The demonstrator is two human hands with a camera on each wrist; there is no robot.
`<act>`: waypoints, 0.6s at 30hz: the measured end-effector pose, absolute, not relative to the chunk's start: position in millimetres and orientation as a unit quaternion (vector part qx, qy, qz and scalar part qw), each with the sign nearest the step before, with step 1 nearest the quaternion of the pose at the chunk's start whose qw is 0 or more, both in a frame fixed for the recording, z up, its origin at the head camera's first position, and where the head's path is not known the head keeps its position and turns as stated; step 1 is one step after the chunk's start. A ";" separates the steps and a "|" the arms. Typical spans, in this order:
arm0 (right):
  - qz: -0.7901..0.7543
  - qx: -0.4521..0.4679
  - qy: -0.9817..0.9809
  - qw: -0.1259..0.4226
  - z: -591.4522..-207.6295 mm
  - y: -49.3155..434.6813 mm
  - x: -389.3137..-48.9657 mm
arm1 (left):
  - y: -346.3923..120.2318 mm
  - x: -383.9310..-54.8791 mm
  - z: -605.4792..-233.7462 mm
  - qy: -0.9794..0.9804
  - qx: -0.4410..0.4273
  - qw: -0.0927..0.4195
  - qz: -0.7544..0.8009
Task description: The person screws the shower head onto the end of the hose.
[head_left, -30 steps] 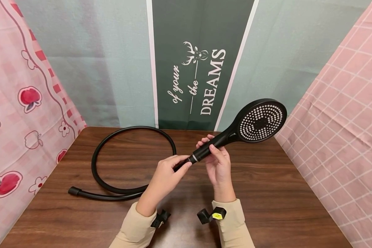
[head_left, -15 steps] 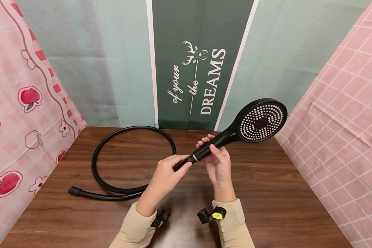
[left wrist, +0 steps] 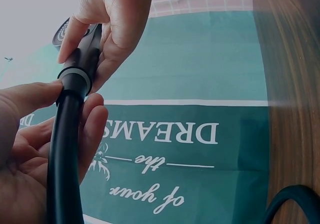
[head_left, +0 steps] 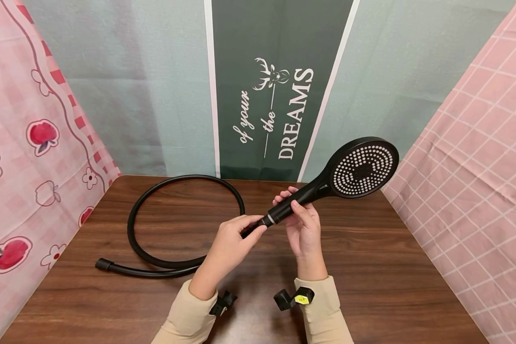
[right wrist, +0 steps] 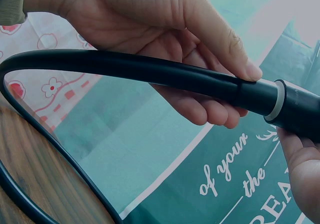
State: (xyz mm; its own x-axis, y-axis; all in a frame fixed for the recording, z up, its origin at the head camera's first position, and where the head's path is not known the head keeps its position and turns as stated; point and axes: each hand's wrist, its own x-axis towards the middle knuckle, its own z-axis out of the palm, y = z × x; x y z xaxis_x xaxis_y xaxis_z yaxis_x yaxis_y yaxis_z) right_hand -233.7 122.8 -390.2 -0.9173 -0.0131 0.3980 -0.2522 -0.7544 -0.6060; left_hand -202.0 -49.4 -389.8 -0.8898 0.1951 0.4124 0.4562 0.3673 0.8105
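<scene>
A black shower head [head_left: 361, 167] with pale nozzles is held up over the table, its face tilted toward me. My right hand [head_left: 303, 229] grips its handle, thumb on the near side and fingers behind. My left hand [head_left: 232, 241] pinches the end fitting of a black shower hose [right wrist: 140, 67] between thumb and fingers. That fitting meets the bottom of the handle, and a light ring [right wrist: 276, 102] shows at the joint in the right wrist view. From the left hand the hose loops over the table, its other end fitting [head_left: 104, 264] lying at the left.
The brown wooden table [head_left: 370, 286] lies under both hands. A green curtain [head_left: 279, 28] with white lettering hangs behind it. Pink patterned cloths stand at the left [head_left: 8, 143] and right [head_left: 490, 157] sides. Each sleeve carries a black wrist camera.
</scene>
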 end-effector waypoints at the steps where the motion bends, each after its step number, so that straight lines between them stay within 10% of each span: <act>1: 0.916 0.193 -0.345 0.065 -390.2 122.8 -233.7 | -49.4 -202.0 -389.7 -0.817 -0.197 0.122 -0.527; 18: 0.917 0.195 -0.343 0.065 -390.3 122.7 -233.7 | -50.0 -202.6 -390.5 -0.812 -0.193 0.119 -0.538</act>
State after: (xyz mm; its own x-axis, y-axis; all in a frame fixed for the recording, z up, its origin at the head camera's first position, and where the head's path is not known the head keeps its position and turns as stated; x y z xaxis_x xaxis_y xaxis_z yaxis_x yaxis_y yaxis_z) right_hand -233.7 122.7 -390.3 -0.9155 -0.0146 0.4022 -0.2531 -0.7561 -0.6035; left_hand -202.6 -50.0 -390.5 -0.8967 0.1855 0.4019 0.4424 0.3456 0.8276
